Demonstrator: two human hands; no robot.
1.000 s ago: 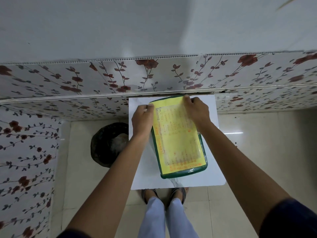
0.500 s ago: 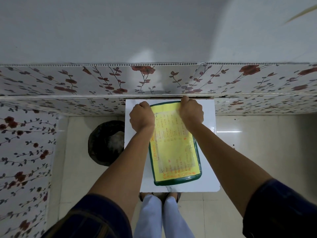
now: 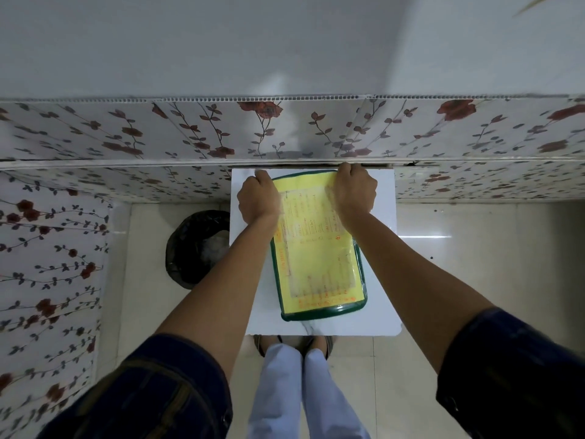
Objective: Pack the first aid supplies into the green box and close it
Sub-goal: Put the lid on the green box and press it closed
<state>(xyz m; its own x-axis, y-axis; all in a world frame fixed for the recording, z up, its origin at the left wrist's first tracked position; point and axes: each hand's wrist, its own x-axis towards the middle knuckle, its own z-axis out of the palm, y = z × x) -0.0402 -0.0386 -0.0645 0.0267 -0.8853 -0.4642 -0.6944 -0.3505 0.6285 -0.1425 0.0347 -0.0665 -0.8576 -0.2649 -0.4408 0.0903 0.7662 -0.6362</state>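
- Two sets of fingers are curled into loose fists at the far end of the green box (image 3: 319, 248); the left hand (image 3: 258, 198) presses its far left corner and the right hand (image 3: 354, 193) its far right corner. The fingertips tuck out of sight, so whether they clamp the rim or only push down I cannot tell.
- The box's lid, covered by a yellow printed sheet (image 3: 316, 242), lies flat over the box with the dark green rim showing all round the near end.
- No first aid supplies lie loose beside the box, so packing looks finished; they are presumably inside, though nothing of the interior shows.
- What seems left is seating or latching the lid at the far edge, which the hands hide, so I cannot confirm it is fully shut.
- The box sits lengthwise on the white tabletop (image 3: 380, 280), its far end near the flowered wall panel (image 3: 190, 134).
- Left of the box, on the floor, stands a bin with a black liner (image 3: 196, 248).
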